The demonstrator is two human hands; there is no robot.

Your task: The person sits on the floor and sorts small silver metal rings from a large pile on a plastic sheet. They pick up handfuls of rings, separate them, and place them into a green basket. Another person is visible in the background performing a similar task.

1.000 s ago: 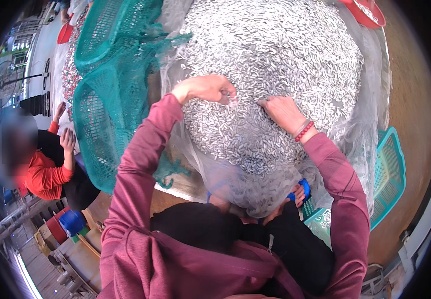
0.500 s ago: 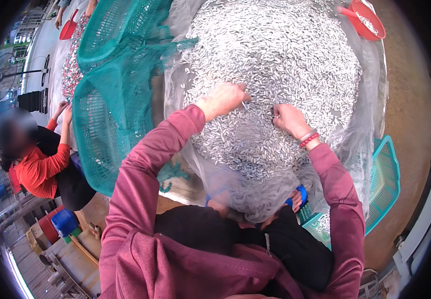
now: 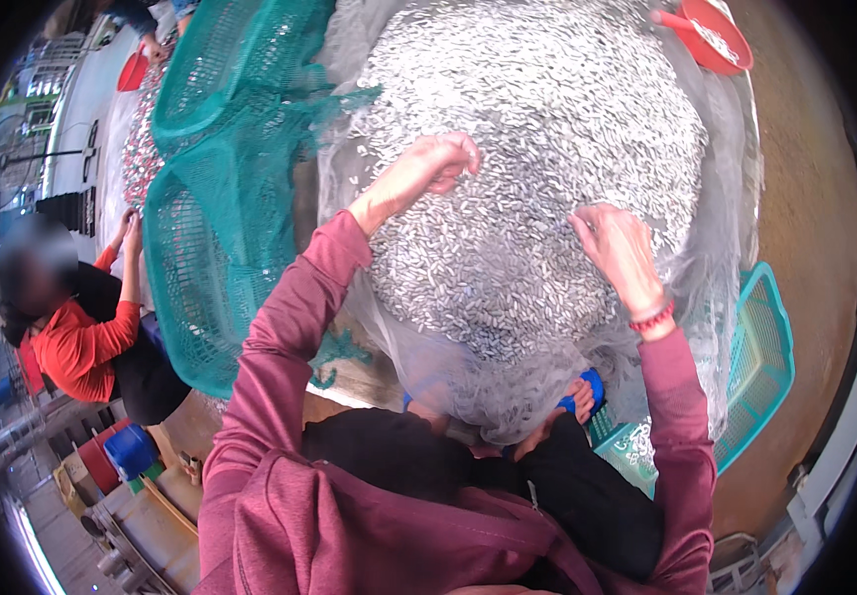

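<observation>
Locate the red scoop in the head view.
The red scoop is at the top right of the head view, on the far edge of the pile of small silvery fish, well beyond the right hand.

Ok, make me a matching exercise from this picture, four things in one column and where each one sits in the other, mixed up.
Things:
1. left hand
2. red scoop
3. turquoise basket
4. green net

Places:
A. at the far right edge of the fish heap
B. low on the right, beside the right sleeve
C. left of the heap, draped in folds
D. raised over the heap of small silver fish, fingers curled

Pairs: 1-D, 2-A, 3-B, 4-C
</observation>
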